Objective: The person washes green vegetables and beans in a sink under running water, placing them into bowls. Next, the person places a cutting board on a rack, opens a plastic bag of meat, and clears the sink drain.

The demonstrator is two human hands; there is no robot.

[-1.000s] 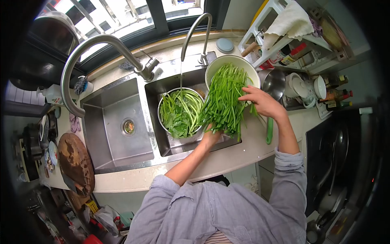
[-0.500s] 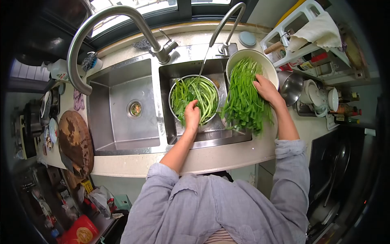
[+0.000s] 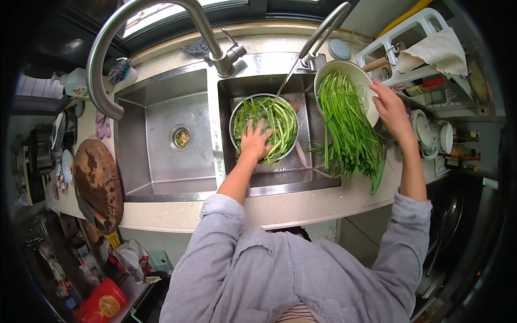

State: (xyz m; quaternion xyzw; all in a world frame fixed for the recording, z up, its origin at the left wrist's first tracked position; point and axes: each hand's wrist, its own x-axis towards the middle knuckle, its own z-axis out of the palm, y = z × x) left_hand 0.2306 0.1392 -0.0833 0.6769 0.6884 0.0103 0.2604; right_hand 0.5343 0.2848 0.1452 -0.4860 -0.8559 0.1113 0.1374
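Observation:
Inside a round metal pot (image 3: 233,141) in the right sink basin, long green bean pods (image 3: 281,129) and leafy greens lie in water. My left hand (image 3: 255,142) presses down on these vegetables, fingers spread. A thin stream of water runs into the pot from the smaller faucet (image 3: 323,27). At the right, a cream-coloured bowl (image 3: 367,102) holds a big bunch of long green stalks (image 3: 350,126), like Chinese chives, spilling over its near rim. My right hand (image 3: 394,112) is at this bowl's right rim, its fingertips bent over the edge.
The large faucet (image 3: 202,27) arches over the left basin (image 3: 161,156). A round wooden chopping board (image 3: 98,180) lies at the left, a cleaver beside it. A pink handle (image 3: 301,154) leans by the pot, and a green handle (image 3: 378,177) shows under the stalks. Dishes (image 3: 425,129) stand right.
My left hand has gone down onto the vegetables in the pot and spread out. My right hand has left the green stalks and moved right to the bowl's rim. The view has shifted slightly.

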